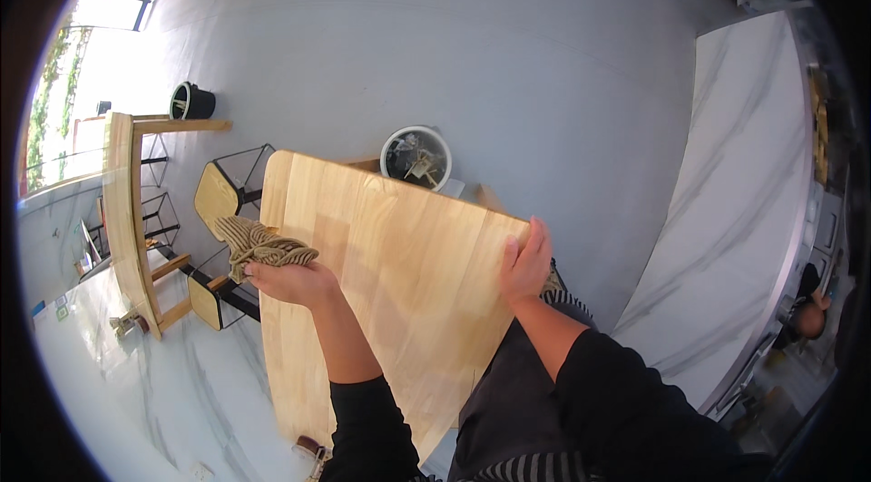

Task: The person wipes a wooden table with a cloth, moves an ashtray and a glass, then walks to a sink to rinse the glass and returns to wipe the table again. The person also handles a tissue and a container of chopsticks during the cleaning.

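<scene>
A light wooden tabletop [401, 271] with rounded corners lies right before me. My left hand [296, 283], palm turned up, holds a crumpled brown ribbed cloth [262, 247] above the table's left side. My right hand [527, 261] rests at the table's right corner, its fingers over the edge, with nothing seen in it. Just past the far edge stands a round bin [416, 158] with a white rim and litter inside. Part of the bin is hidden by the tabletop.
Two stools with wooden seats [218, 193] [205, 301] stand left of the table. Beyond them is a long wooden bar table [129, 210] with a black bin [193, 102] by its end. A white marbled counter [728, 162] runs along the right, and a person [810, 318] is behind it.
</scene>
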`<state>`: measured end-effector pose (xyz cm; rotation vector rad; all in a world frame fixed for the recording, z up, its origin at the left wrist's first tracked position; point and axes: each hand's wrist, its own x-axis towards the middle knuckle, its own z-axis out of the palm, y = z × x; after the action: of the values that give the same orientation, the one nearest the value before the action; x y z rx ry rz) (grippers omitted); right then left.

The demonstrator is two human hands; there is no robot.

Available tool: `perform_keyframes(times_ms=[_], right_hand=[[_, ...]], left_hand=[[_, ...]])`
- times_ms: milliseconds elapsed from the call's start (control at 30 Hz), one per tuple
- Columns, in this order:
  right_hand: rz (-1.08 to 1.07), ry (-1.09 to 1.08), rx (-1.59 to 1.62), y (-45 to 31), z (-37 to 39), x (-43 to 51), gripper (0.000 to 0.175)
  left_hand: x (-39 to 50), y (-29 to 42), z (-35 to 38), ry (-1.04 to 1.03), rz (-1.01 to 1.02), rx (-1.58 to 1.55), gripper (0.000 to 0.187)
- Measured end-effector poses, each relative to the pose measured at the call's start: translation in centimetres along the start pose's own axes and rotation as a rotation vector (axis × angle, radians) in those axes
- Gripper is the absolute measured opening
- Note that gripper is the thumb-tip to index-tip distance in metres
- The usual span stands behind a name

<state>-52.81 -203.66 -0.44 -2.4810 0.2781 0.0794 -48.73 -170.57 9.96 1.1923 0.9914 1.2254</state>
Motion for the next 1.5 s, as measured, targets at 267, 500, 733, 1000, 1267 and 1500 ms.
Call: perform_keyframes(times_ms=[267, 500, 733, 1000, 1267, 1500], right_hand=[[-0.067, 0.043, -0.018, 0.0, 0.3, 0.2, 0.056], [-0.046, 0.021, -0.001, 0.6, 0.5, 0.3, 0.058], [-0.048, 0.015, -0.030, 0.4, 0.2, 0.0, 0.056], [0.022, -0.009, 0.014, -0.1, 0.0, 0.1, 0.058], [-0.007, 0.012, 0.014, 0.1, 0.2, 0.0, 0.057], [-0.021, 0.011, -0.050, 0.1, 0.2, 0.0, 0.058]], left_hand=[[-2.5, -5.4, -5.0, -0.112, -0.637, -0.360, 0.055], [-1.6, -5.2, -1.7, -0.568, -0.899, -0.874, 0.049], [-4.2, -9.0, 4.0, -0.805, 0.268, 0.664, 0.031], [-3.0, -7.3, 3.9, -0.341, -0.124, -0.044, 0.030], [-1.4, -8.9, 2.6, -0.438, -0.152, -0.190, 0.022], [-2.0, -9.8, 3.2, -0.443, -0.137, 0.103, 0.021]])
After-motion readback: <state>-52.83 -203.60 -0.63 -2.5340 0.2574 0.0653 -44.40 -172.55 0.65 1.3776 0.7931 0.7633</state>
